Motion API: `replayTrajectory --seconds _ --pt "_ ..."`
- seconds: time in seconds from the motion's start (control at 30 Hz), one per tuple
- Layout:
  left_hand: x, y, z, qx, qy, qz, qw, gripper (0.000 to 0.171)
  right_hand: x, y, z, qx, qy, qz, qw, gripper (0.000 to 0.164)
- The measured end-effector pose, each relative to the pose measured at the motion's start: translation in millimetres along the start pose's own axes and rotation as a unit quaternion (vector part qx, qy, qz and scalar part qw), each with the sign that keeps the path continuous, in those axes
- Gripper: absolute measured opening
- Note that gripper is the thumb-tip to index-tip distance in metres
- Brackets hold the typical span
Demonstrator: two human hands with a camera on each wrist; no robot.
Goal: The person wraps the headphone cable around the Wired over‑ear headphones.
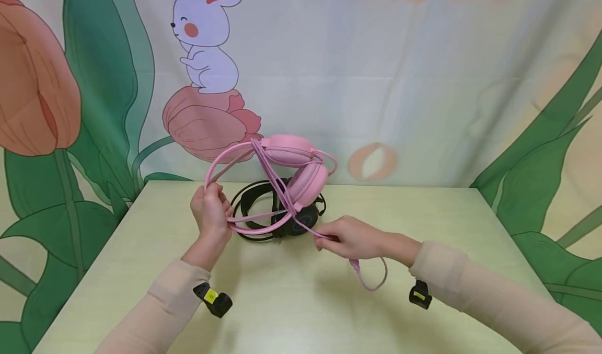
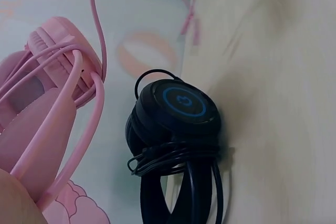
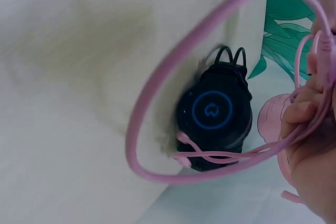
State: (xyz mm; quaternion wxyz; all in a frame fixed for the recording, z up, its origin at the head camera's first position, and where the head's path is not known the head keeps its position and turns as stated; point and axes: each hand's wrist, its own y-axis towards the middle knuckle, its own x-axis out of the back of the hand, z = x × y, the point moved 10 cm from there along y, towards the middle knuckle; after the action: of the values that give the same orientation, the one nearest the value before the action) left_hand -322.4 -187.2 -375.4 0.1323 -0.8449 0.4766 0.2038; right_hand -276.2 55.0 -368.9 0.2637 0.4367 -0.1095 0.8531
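Pink headphones (image 1: pixel 308 184) are held up off the table by my left hand (image 1: pixel 211 211), which grips them by the headband. Pink cable (image 1: pixel 273 176) is wound across the headphones near the ear cups. My right hand (image 1: pixel 350 237) pinches the cable's free part to the right of the cups, and a short loop (image 1: pixel 376 287) with a plug end hangs below that hand. Black headphones (image 2: pixel 181 108) lie on the table behind the pink pair, their own black cable (image 2: pixel 173 157) bundled round the band. In the right wrist view a blue ring marks the black ear cup (image 3: pixel 212 109).
The pale table (image 1: pixel 291 301) ends at the back against a printed curtain (image 1: pixel 423 82) with a rabbit and tulips. Small black wrist cameras (image 1: pixel 218 303) sit at both sleeves.
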Motion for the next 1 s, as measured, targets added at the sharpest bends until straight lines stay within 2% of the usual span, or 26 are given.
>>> replayTrajectory --seconds 0.2,0.37,0.5,0.6,0.7,0.77,0.87,1.0 --pt "-3.3 -2.4 -6.6 -0.017 0.017 0.002 0.9997 0.009 5.6 -2.1 3.6 0.014 -0.05 0.003 0.999 0.015" --pt "-5.9 -7.2 -12.1 -0.035 0.074 -0.005 0.9966 0.006 11.2 -2.7 18.4 0.061 -0.121 0.002 0.991 0.013" --pt "-7.8 -12.0 -18.9 -0.061 0.152 -0.016 0.9864 0.004 19.4 -2.9 32.5 0.087 -0.189 -0.007 0.978 0.015" --pt "-10.2 -15.8 -24.3 -0.082 0.224 -0.021 0.9708 0.004 24.6 -2.8 41.2 0.091 -0.239 -0.015 0.967 0.019" --pt "-13.5 -18.5 -26.6 -0.095 0.283 -0.02 0.9542 0.007 28.1 -2.2 50.4 0.096 -0.304 -0.025 0.947 0.018" --pt "-16.3 -20.0 -27.8 -0.103 0.31 -0.017 0.945 0.01 29.3 -1.1 57.4 0.108 -0.352 -0.031 0.929 0.014" --pt "-21.7 -21.9 -28.1 -0.111 0.338 -0.003 0.9344 0.012 29.0 0.3 66.1 0.124 -0.423 -0.034 0.897 0.011" --pt "-30.6 -24.9 -28.5 -0.12 0.371 0.026 0.9206 0.014 25.4 -0.2 75.8 0.154 -0.513 -0.038 0.844 0.017"
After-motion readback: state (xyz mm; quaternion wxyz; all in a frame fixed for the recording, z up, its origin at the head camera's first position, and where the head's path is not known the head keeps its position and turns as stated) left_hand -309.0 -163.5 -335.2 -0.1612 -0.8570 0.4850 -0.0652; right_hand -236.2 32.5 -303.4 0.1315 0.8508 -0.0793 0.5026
